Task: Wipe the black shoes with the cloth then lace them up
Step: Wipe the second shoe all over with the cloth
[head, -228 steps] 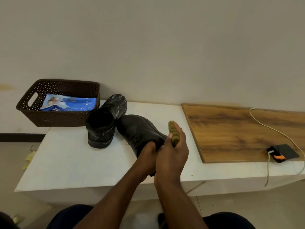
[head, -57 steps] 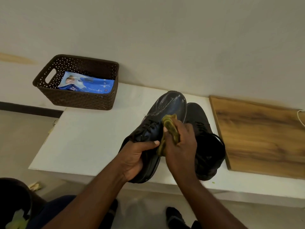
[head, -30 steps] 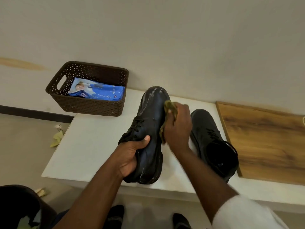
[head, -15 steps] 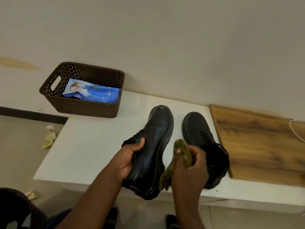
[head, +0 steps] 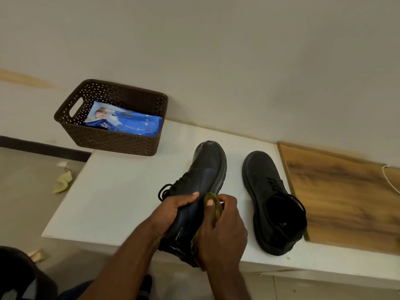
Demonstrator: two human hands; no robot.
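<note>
Left hand (head: 173,210) grips left shoe (head: 203,187); right hand (head: 223,232) presses cloth (head: 213,201) against side, apparently near heel.

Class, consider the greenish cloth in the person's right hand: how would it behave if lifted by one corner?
The cloth would probably hang limp: it folds around the right hand. It looks thin, so likely light.

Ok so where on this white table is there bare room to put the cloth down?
The widest bare patch of the white table lies left of the held shoe, in front of the brown basket. A narrow strip runs between the held shoe and the second shoe. The wooden board is bare too. It is crowded where both hands work.
</note>
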